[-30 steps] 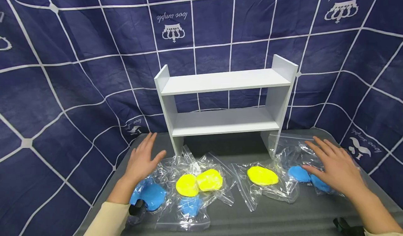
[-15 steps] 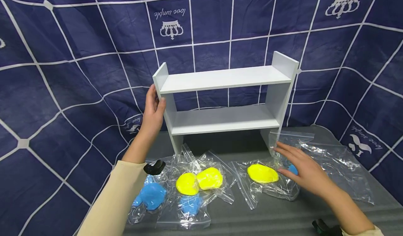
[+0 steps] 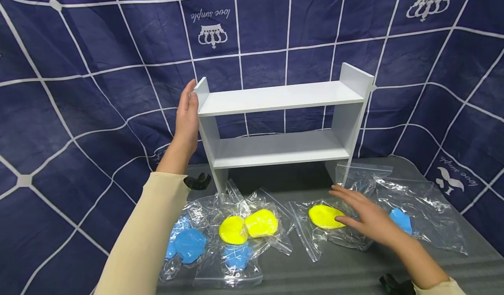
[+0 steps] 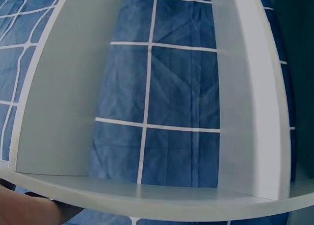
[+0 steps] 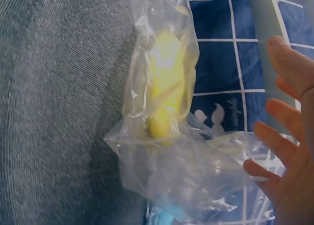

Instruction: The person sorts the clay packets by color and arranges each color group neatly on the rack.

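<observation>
A white two-tier shelf (image 3: 281, 148) stands upright at the back of the table. My left hand (image 3: 187, 117) lies along the outside of its left side panel, fingers pointing up near the top corner. In the left wrist view, part of that hand (image 4: 28, 209) shows behind the panel's edge (image 4: 147, 205). My right hand (image 3: 364, 214) hovers with spread fingers and holds nothing. Its thumb overlaps a yellow flattened lump (image 3: 323, 217) in a clear zip bag. In the right wrist view, the right hand (image 5: 294, 141) is beside this bag (image 5: 162, 161).
Two more yellow lumps (image 3: 261, 223) and several blue lumps (image 3: 190, 246) lie in clear bags at the front left. Another blue lump (image 3: 400, 220) is bagged at the right. A navy gridded cloth (image 3: 118, 67) hangs behind the grey table (image 3: 299, 273).
My left hand has risen from above the left bags to the shelf's left panel, then up to its top corner. My right hand has moved left, from the blue lumps towards the yellow one.
</observation>
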Demonstrator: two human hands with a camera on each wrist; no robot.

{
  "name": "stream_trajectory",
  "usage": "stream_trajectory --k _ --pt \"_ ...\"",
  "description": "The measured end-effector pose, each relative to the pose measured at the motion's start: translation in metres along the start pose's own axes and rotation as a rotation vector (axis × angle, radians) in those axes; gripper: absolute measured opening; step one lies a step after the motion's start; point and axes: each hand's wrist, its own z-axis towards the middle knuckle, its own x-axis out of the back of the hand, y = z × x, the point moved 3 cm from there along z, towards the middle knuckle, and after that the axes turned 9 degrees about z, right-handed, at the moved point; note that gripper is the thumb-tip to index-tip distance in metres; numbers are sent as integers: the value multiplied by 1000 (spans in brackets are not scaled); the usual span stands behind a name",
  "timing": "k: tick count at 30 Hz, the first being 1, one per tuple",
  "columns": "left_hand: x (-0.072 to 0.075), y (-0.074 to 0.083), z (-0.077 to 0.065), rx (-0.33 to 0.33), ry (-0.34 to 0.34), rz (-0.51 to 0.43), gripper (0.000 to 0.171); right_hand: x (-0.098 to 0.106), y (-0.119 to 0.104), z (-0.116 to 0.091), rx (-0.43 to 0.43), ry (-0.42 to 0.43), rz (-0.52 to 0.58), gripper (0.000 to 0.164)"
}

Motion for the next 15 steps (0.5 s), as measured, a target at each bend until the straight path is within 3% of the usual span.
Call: stream_trajectory --k 8,15 --pt "0 0 18 1 52 -15 49 -14 7 4 -40 -50 50 68" --pt "-2 -10 26 -66 90 27 51 -22 12 4 -23 -46 78 66"
